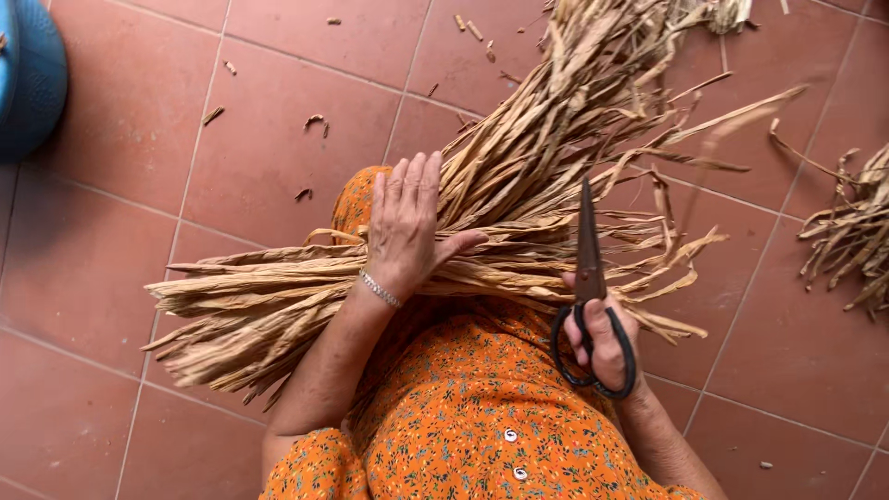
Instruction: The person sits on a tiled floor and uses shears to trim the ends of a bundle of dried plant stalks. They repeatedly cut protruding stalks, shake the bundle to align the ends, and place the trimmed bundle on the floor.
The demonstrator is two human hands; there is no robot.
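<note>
Head view, looking down: a person in an orange flowered garment sits on a floor of reddish-brown tiles [120, 111], working with two bare hands over dried, tan leaf strips. One large bundle of dried leaves [519, 194] lies across the lap, its strips fanning to the lower left and up toward the top right. The left hand [405, 227] rests flat on top of that bundle, four fingers extended side by side and the thumb angled out to the right; one silver bracelet [381, 289] circles the wrist. The right hand [602, 338] grips one pair of dark scissors [590, 278], fingers threaded through the two loop handles, the blades closed together and pointing up over the strips. A second, smaller heap of dried leaves [857, 236] lies apart at the right edge. One blue plastic basket [28, 74] shows at the top left corner. Several small leaf scraps [315, 120] are scattered on the tiles beyond the lap.
</note>
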